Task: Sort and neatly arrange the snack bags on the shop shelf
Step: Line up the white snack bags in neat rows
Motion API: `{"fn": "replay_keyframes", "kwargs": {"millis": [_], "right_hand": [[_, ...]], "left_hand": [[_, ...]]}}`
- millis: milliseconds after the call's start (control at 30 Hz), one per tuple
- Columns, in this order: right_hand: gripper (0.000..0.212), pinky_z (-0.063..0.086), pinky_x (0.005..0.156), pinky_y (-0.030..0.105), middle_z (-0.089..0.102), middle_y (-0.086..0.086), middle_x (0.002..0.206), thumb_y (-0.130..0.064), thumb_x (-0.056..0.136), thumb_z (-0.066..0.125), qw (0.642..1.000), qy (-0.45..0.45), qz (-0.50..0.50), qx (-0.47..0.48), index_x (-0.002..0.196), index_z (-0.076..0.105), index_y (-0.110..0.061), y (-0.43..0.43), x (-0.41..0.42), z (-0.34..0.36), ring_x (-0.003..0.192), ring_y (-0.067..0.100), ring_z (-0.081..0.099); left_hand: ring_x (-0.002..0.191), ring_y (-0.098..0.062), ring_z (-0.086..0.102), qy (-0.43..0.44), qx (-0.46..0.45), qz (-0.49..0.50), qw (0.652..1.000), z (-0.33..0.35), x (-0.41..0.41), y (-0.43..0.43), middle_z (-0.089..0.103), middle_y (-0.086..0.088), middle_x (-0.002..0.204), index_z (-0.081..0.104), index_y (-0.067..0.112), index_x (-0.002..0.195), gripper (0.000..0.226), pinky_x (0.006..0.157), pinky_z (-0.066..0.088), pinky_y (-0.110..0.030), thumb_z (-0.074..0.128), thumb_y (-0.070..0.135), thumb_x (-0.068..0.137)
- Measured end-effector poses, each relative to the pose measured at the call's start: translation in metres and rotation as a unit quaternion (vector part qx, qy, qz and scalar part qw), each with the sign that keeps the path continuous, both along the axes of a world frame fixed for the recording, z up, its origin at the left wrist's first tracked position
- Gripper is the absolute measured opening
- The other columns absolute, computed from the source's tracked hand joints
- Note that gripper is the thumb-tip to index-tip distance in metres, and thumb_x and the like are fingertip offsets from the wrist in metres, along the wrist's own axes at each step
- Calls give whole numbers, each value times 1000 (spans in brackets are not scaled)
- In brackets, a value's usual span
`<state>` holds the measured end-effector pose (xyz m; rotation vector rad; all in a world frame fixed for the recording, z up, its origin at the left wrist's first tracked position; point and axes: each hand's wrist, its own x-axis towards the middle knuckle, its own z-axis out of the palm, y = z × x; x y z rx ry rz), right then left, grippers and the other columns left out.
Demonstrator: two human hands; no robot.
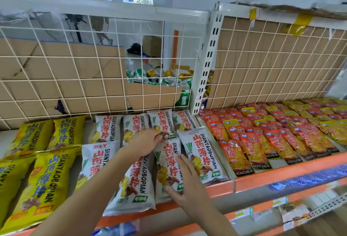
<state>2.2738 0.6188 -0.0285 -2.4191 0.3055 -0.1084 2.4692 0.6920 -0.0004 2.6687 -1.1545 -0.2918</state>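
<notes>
Several white snack bags with red lettering lie in two rows in the middle of the shelf. My left hand [145,139] reaches in from the lower left and pinches the top edge of a front-row white bag [166,162]. My right hand [185,183] lies flat with straight fingers on the lower part of that same bag. Another white bag [201,156] lies tilted just to its right, and one more [135,185] sits to its left under my left forearm. Yellow bags [43,181] of the same snack fill the left side.
Several small red and yellow packets [272,138] cover the shelf section to the right. A white wire grid [75,77] backed with cardboard stands behind the bags. Drink cans [165,80] show through a gap. The orange shelf lip [281,171] runs along the front.
</notes>
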Motion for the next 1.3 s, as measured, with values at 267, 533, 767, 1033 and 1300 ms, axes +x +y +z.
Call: {"fn": "replay_keyframes", "kwargs": {"millis": [267, 533, 767, 1033, 1300], "right_hand": [[92, 20, 115, 32, 9, -13, 153, -50, 82, 60, 1000, -24, -10, -4, 135, -15, -42, 6, -1, 4, 141, 8, 11], [111, 19, 115, 37, 23, -8, 148, -73, 69, 56, 995, -10, -85, -55, 145, -12, -29, 22, 10, 3, 138, 13, 23], [106, 22, 111, 35, 26, -1, 143, -66, 75, 56, 985, 16, -138, -104, 134, -25, -32, 28, 18, 2, 135, 20, 29], [112, 17, 114, 38, 25, 1, 145, -59, 74, 62, 986, 36, -133, -95, 145, -18, -25, 21, 19, 2, 138, 21, 23], [111, 15, 115, 38, 22, -3, 147, -58, 74, 63, 984, 45, -142, -95, 144, -18, -28, 21, 22, 3, 139, 19, 20]], "left_hand": [[57, -13, 39, 188, -129, 34, 973, 12, 2, -3, 43, -1, 64, 44, 11, 70, 33, 52, 26, -24, 38, 24, 100], [59, -14, 38, 199, -164, 53, 965, 19, 1, -2, 46, -7, 69, 49, 6, 75, 25, 55, 27, -25, 46, 17, 97], [55, -7, 41, 147, -210, 87, 963, 8, -2, -11, 45, 3, 62, 43, 17, 66, 31, 50, 28, -19, 46, 13, 97], [64, -12, 49, 129, -191, 119, 966, 2, 15, -13, 56, -2, 75, 61, 6, 92, 20, 54, 34, -23, 45, 16, 97], [82, -16, 58, 30, -117, 17, 993, 7, 19, -17, 65, 1, 95, 61, 14, 102, 22, 73, 45, -28, 41, 24, 97]]}}
